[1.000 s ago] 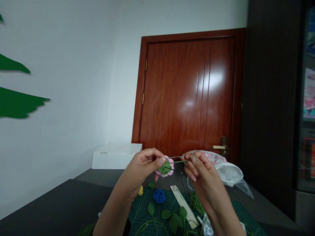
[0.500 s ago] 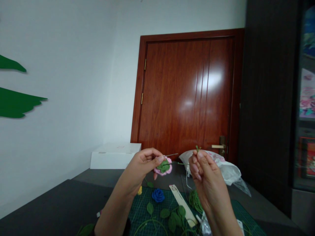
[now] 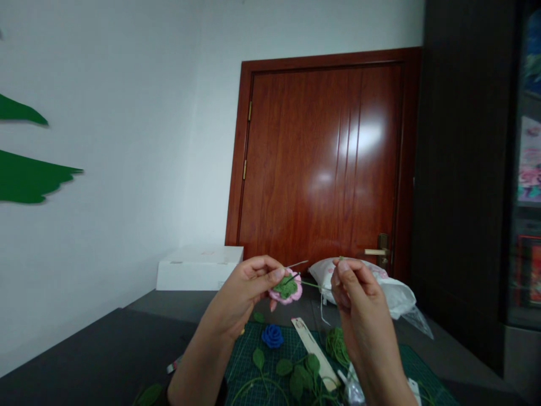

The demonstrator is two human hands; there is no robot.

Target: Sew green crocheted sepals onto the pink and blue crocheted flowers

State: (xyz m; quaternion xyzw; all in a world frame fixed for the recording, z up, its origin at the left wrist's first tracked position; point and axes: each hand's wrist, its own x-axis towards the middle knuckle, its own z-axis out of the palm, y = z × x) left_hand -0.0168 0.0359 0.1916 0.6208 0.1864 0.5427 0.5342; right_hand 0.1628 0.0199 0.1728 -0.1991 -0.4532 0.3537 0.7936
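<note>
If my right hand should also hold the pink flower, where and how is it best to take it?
Probably pinch the lower-right rim of the pink flower, coming from below right. The left hand covers its left edge, and the green yarn and thin dark shaft lie higher, so those lower petals look free.

Pink flower [image 3: 287, 288] of matt yarn

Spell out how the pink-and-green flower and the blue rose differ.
Colour: the pink-and-green flower has a green centre and pink rim; the blue rose looks blue throughout.
Shape: the pink-and-green flower has a scalloped outline, the blue rose layered petals.
Place: the left hand holds the pink-and-green flower up; the blue rose rests on the mat.
Both are flower-shaped.
</note>
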